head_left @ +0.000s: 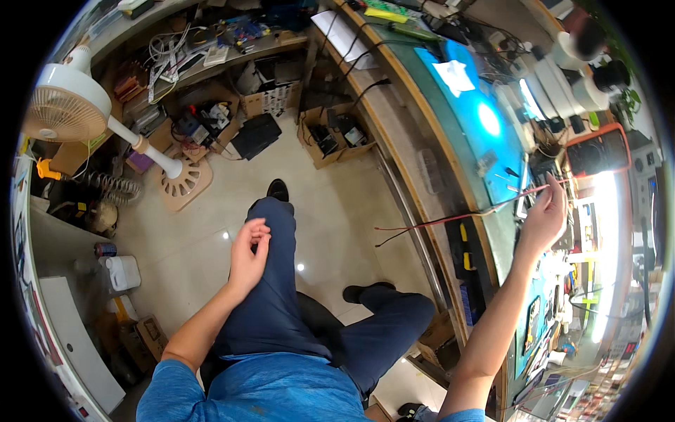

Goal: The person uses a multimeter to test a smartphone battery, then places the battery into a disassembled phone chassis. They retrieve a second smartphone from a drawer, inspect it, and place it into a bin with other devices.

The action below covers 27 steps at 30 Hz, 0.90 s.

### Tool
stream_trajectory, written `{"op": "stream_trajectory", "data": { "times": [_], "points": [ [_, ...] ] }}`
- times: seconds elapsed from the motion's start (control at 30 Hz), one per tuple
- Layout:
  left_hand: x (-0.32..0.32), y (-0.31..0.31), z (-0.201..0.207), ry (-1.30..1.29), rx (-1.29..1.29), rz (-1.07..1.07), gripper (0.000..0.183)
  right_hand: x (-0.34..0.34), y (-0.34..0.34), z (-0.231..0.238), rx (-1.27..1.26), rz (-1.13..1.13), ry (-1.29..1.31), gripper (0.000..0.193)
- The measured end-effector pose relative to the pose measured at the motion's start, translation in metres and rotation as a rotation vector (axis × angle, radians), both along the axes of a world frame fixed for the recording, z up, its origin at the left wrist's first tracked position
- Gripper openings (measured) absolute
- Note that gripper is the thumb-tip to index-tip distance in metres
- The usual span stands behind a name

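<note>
My right hand (pixel 545 219) is over the workbench at the right, its fingertips pinched on a thin red and black wire (pixel 457 217). The wire runs left past the bench's front edge, where its two ends split apart and hang in the air. Loosely curled, my left hand (pixel 249 257) lies over my left thigh with a gap between thumb and fingers and nothing in it. Beyond the right hand, a multimeter-like device with an orange rim (pixel 598 152) stands on the bench. Small tools (pixel 512 179) lie on the blue mat (pixel 450 91) close by.
A microscope (pixel 562 77) stands at the bench's far right, near a bright light spot on the mat. At the left are a white pedestal fan (pixel 169 165) and a white jug (pixel 123 272). Cardboard boxes (pixel 330 158) of parts sit on the floor below the benches.
</note>
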State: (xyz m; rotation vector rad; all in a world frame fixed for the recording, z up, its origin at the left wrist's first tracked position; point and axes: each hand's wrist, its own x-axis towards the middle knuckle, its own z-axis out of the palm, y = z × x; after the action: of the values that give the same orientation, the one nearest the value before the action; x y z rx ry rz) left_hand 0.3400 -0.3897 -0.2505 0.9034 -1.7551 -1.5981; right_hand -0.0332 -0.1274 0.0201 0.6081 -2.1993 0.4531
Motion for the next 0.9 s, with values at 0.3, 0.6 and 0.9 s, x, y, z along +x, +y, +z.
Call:
{"op": "stream_trajectory", "data": {
  "times": [0.3, 0.6, 0.9],
  "points": [
    [-0.039, 0.007, 0.027, -0.525, -0.832, -0.33, 0.054, 0.108, -0.003, -0.062, -0.07, 0.436, 0.178, 0.039],
    [-0.08, -0.023, 0.015, -0.642, -0.814, -0.405, 0.043, 0.194, 0.088, -0.269, 0.631, -0.054, -1.041, 0.037],
    [-0.144, 0.004, -0.06, -0.715, -0.655, -1.238, 0.031, 0.127, -0.087, -0.371, 0.151, 0.273, -1.331, 0.035]
  ]
}}
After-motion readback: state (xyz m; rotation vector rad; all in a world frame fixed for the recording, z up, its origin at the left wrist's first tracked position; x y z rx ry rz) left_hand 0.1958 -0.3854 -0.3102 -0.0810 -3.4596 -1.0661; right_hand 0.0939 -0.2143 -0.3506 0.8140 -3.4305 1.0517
